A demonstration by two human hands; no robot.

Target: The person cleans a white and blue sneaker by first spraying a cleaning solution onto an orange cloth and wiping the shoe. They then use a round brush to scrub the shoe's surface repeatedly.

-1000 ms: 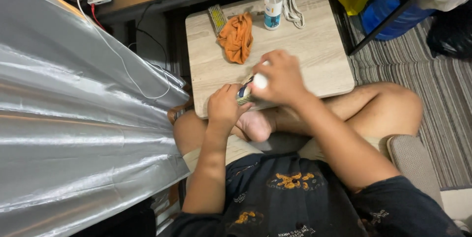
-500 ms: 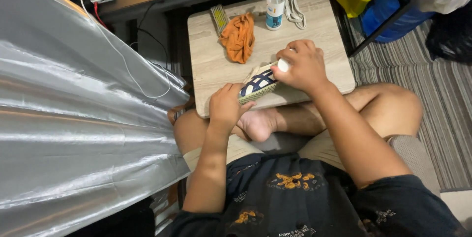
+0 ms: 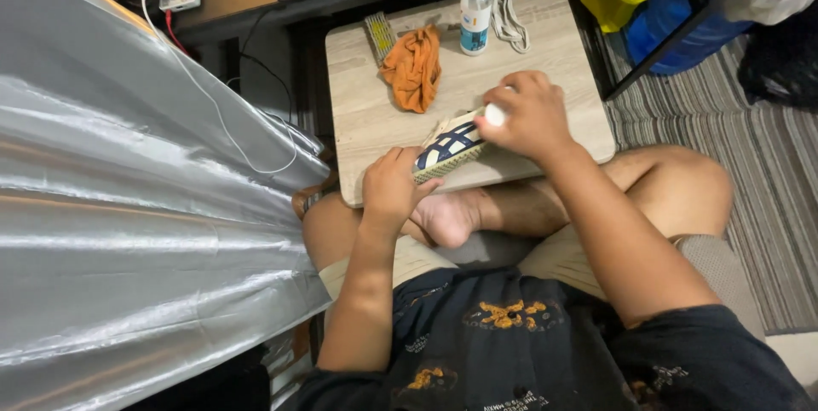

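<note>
Eyes on the small wooden table (image 3: pixel 545 79), the anchor for everything here. At its near edge lies a shoe (image 3: pixel 449 149), cream with dark blue stripes, heel end poking just past that edge toward the person's lap. The left hand (image 3: pixel 390 189) has its fingers wrapped around the heel end, gripping it firm. The right hand (image 3: pixel 527 114) sits over the toe end, fingers curled shut around a small white object (image 3: pixel 494 114), pressed against the shoe; what that object is, too small to tell.

Up at the table's far edge stands a spray bottle (image 3: pixel 475 12), white with a blue label, upright; its contents cannot be seen. Just beside it, a coil of pale laces (image 3: pixel 509 21). An orange cloth (image 3: pixel 413 68) lies crumpled left of the bottle, with a small brush (image 3: pixel 379 34) touching its far corner.

Bare tabletop runs right of the right hand, out to the table's right edge. Off the table's left side, a silvery sheet (image 3: pixel 128 206) crowds close to the left forearm. Right of the table, striped rug (image 3: pixel 750 155).
</note>
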